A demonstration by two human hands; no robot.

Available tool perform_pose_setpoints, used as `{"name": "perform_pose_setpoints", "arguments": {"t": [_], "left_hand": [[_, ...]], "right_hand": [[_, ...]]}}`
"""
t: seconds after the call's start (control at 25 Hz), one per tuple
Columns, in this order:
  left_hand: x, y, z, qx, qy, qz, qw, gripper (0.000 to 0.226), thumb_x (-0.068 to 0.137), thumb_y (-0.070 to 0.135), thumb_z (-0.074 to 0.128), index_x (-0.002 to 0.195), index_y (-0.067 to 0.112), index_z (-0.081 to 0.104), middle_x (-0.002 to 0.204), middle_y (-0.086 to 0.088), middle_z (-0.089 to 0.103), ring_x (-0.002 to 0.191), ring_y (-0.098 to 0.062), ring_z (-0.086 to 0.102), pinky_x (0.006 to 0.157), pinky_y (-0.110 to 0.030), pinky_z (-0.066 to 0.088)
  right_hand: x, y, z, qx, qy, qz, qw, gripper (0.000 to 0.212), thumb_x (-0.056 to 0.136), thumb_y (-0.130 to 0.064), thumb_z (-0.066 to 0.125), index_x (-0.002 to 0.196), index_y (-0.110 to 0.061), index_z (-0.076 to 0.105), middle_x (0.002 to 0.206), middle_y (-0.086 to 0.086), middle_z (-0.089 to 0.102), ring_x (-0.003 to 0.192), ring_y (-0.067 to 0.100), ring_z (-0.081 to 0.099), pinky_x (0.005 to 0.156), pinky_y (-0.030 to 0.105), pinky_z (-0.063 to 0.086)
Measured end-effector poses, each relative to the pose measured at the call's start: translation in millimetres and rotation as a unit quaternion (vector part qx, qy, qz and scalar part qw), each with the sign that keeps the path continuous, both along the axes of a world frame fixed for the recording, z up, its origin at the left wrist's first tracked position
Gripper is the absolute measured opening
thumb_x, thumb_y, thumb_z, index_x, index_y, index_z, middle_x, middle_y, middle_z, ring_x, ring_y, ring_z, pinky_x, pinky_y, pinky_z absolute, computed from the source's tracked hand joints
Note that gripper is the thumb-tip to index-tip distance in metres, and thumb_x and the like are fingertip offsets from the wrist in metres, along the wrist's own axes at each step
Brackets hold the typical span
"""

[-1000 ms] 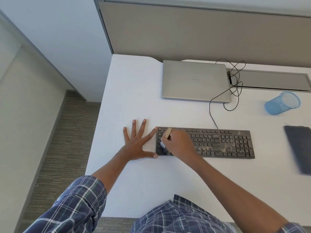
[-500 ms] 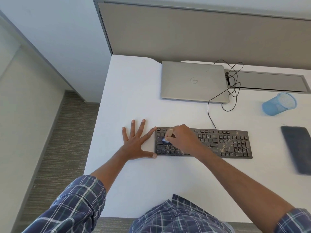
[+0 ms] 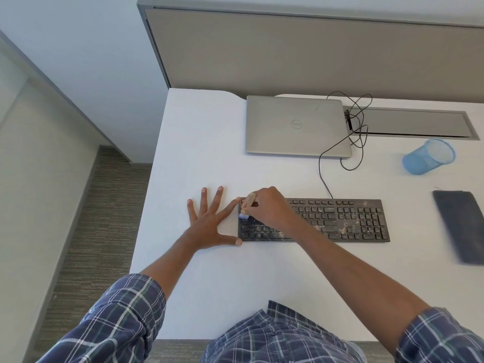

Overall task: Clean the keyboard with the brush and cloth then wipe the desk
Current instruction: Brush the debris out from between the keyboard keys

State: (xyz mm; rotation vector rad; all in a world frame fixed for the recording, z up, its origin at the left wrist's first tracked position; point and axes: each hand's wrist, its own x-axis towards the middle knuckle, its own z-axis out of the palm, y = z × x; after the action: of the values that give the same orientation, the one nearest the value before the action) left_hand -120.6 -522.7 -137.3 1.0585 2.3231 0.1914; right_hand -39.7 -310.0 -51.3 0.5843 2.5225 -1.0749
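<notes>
Gripping the brush (image 3: 248, 204) with curled fingers, right hand (image 3: 271, 208) has bristles on the keyboard (image 3: 340, 221), 9 o'clock end; left hand (image 3: 209, 227) splayed flat beside it. One laptop (image 3: 296, 125) at 12, one tipped cup (image 3: 427, 159) at 2, one cloth (image 3: 461, 226) at 3.

Desk (image 3: 275, 174) lies open between keyboard (image 3: 340, 221) and laptop (image 3: 296, 124), crossed only by the cable (image 3: 320, 169).
</notes>
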Motion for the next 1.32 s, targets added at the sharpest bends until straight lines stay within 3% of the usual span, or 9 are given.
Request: {"name": "perform_pose_setpoints", "arguments": {"t": [0.16,0.28,0.44,0.56,0.76,0.88,1.04,1.2,1.32], "left_hand": [[0.2,-2.1,-2.2,0.015,-0.008,0.009,1.000,0.125,0.066,0.104,0.058,0.159,0.067,-0.016,0.168,0.014,-0.046,0.150,-0.034,-0.051,0.117,-0.078,-0.021],[0.2,-1.2,-2.1,0.013,-0.008,0.012,1.000,0.125,0.065,0.104,0.059,0.159,0.068,-0.015,0.168,0.016,-0.045,0.151,-0.035,-0.049,0.117,-0.079,-0.020],[0.6,-0.7,-1.3,0.011,-0.009,0.013,1.000,0.125,0.064,0.105,0.058,0.159,0.068,-0.016,0.168,0.016,-0.044,0.152,-0.034,-0.048,0.118,-0.078,-0.021],[0.7,-0.8,0.3,0.016,-0.015,0.018,1.000,0.124,0.065,0.104,0.059,0.158,0.069,-0.015,0.168,0.017,-0.044,0.151,-0.032,-0.049,0.118,-0.077,-0.022],[0.8,-0.3,1.0,0.015,-0.018,0.024,0.999,0.124,0.065,0.102,0.061,0.158,0.070,-0.014,0.168,0.018,-0.044,0.151,-0.030,-0.050,0.119,-0.075,-0.022],[1.6,0.6,-0.3,0.025,-0.018,0.030,0.999,0.125,0.064,0.102,0.064,0.158,0.071,-0.012,0.169,0.019,-0.041,0.153,-0.030,-0.048,0.119,-0.074,-0.022],[1.9,-0.4,0.1,0.024,-0.017,0.035,0.999,0.126,0.062,0.102,0.064,0.158,0.071,-0.012,0.170,0.019,-0.040,0.153,-0.030,-0.047,0.119,-0.075,-0.021],[2.1,1.2,0.3,0.022,-0.018,0.034,0.999,0.126,0.061,0.103,0.063,0.157,0.072,-0.012,0.169,0.020,-0.040,0.153,-0.029,-0.047,0.119,-0.075,-0.022],[2.6,0.5,0.3,0.021,-0.015,0.037,0.999,0.126,0.062,0.103,0.064,0.157,0.072,-0.012,0.170,0.020,-0.040,0.153,-0.029,-0.047,0.119,-0.075,-0.021]], "right_hand": [[26.0,32.3,4.4,0.037,-0.020,0.011,0.999,0.010,0.086,-0.026,0.080,0.077,-0.028,0.082,0.068,-0.020,0.073,0.045,0.004,0.045,0.051,0.025,0.042],[50.1,62.4,10.8,0.065,-0.047,0.003,0.997,0.015,0.090,-0.021,0.077,0.077,-0.027,0.082,0.072,-0.021,0.075,0.044,0.002,0.043,0.046,0.020,0.034],[50.9,74.6,24.1,0.145,-0.085,0.048,0.985,0.016,0.091,-0.014,0.068,0.080,-0.016,0.079,0.078,-0.002,0.078,0.054,0.005,0.060,0.050,0.022,0.047],[29.7,54.3,29.0,0.046,-0.017,0.005,0.999,0.014,0.089,-0.015,0.075,0.076,-0.020,0.080,0.084,-0.011,0.079,0.055,-0.003,0.064,0.049,0.016,0.047],[16.8,23.8,11.9,-0.033,0.008,-0.030,0.999,0.009,0.082,-0.020,0.084,0.077,-0.027,0.083,0.068,-0.023,0.073,0.050,0.000,0.055,0.054,0.024,0.046],[34.8,35.3,2.0,-0.012,-0.008,-0.065,0.998,0.012,0.080,-0.035,0.091,0.075,-0.031,0.081,0.068,-0.012,0.075,0.044,0.003,0.045,0.050,0.021,0.039],[65.4,71.1,2.5,0.019,-0.026,-0.087,0.996,0.012,0.086,-0.035,0.088,0.076,-0.033,0.081,0.065,-0.011,0.074,0.042,0.005,0.039,0.046,0.024,0.035],[89.5,105.4,12.0,0.061,-0.052,-0.104,0.991,0.017,0.086,-0.027,0.086,0.071,-0.033,0.081,0.075,-0.015,0.078,0.041,0.003,0.044,0.044,0.021,0.037],[94.0,116.8,21.7,0.145,-0.084,-0.079,0.983,0.020,0.087,-0.021,0.074,0.068,-0.027,0.079,0.076,-0.013,0.078,0.051,0.007,0.060,0.049,0.026,0.047]]}}
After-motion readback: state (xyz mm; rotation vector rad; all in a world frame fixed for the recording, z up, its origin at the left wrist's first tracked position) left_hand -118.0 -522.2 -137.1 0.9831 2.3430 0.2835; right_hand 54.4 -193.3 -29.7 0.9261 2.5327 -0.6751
